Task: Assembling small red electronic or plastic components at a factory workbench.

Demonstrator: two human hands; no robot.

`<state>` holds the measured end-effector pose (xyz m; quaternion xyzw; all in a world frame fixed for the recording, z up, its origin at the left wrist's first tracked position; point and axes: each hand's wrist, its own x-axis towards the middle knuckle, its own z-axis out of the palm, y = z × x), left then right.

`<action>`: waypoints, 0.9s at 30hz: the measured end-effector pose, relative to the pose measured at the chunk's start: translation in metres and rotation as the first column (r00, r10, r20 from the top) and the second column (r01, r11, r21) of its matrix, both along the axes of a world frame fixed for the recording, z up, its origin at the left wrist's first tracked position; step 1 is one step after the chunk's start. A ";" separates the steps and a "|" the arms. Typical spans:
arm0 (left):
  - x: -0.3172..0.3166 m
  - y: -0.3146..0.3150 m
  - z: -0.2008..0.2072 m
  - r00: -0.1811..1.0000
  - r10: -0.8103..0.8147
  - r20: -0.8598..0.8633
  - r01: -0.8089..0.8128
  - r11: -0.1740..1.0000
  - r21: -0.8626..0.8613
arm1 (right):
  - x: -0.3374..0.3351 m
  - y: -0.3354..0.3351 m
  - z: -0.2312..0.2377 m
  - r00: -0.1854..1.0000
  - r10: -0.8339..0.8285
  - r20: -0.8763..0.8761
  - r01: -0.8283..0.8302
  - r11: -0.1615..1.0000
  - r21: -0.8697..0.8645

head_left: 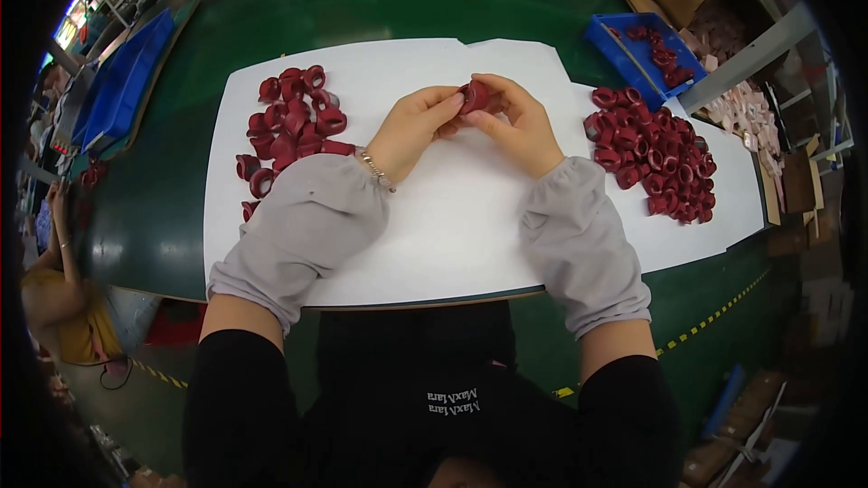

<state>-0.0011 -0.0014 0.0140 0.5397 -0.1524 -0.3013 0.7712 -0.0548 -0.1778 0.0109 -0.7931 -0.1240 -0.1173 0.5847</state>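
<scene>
Between my two hands, above the far middle of a white sheet (452, 226), is a dark red ring-shaped piece (474, 98). My left hand (418, 122) pinches its left side with thumb and fingers. On its right side, the thumb and fingers of my right hand (520, 122) close round it. Similar red pieces lie in a loose pile (294, 122) left of my left hand, a few close to my left sleeve. A denser pile of red pieces (653, 154) lies beyond my right wrist.
A blue bin (646, 59) with several red pieces stands at the back right, beside pale pink pieces (746, 113). Another blue bin (127, 81) is at the far left. A metal post (746, 59) rises at the right. Another person (77, 298) sits at the left.
</scene>
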 end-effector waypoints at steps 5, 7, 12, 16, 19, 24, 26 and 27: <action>0.000 0.003 -0.008 0.996 -0.016 0.088 0.014 0.999 0.031 | -0.003 0.002 -0.001 0.999 0.012 -0.032 -0.011 1.000 0.027; 0.003 0.006 -0.012 0.992 -0.050 0.114 0.046 0.998 0.042 | -0.005 0.004 0.000 0.999 0.032 -0.045 -0.031 0.999 0.023; -0.004 0.005 -0.009 0.982 0.003 0.191 0.014 0.996 -0.088 | -0.007 0.005 0.001 0.996 0.059 -0.072 -0.043 0.979 0.198; 0.000 0.002 -0.012 0.970 0.033 0.241 -0.020 0.998 -0.055 | -0.001 -0.002 -0.010 0.995 0.081 -0.053 -0.064 0.962 0.266; 0.004 0.005 -0.008 0.963 0.002 0.269 0.000 1.000 -0.006 | -0.006 0.000 -0.004 0.989 0.093 -0.112 -0.075 0.985 0.156; 0.006 0.004 -0.015 0.945 0.031 0.326 -0.026 0.999 -0.018 | -0.006 0.001 0.002 0.982 -0.008 -0.190 0.033 0.992 0.125; 0.008 0.007 -0.018 0.881 -0.002 0.473 -0.060 0.991 0.116 | -0.006 0.001 0.004 0.960 -0.068 -0.271 0.103 0.988 0.118; 0.009 0.007 -0.019 0.794 -0.055 0.605 -0.113 0.965 0.237 | -0.005 -0.001 0.002 0.963 -0.022 -0.270 0.084 0.971 0.224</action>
